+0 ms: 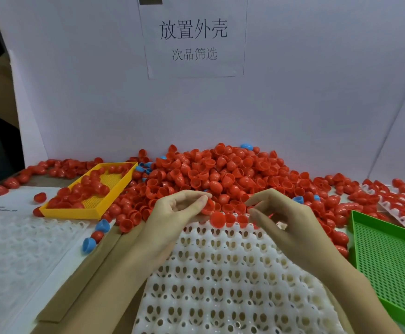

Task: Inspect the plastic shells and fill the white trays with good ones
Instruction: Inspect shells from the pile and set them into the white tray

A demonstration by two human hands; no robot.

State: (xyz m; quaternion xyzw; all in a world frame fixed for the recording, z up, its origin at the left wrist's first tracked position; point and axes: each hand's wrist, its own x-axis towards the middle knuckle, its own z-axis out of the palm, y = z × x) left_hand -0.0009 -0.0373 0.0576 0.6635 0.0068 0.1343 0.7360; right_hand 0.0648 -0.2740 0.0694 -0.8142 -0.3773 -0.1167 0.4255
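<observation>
Both hands work at the far edge of the white moulded plastic tray with rows of round sockets (223,268), centre to lower centre of frame. Left hand (172,213): fingers curled, thumb and fingertips pinching a red hemispherical plastic shell (208,205), held just above the tray's top row. Right hand (286,220): fingers loosely bent, index reaching toward the same row; cannot tell whether it holds anything. Three or so red shells already sit in that top row, between the two hands; every socket nearer the camera is empty. Loose heap of red plastic shells (220,169) lies directly beyond the fingertips, centre frame, a few blue ones mixed in. Yellow perforated plastic tray (95,213), left of centre, holds some red shells; green perforated plastic tray (389,261) at right. Judgement: the next free socket lies just below and right of the left hand's shell, so that hand is nearer; filling has barely begun.
</observation>
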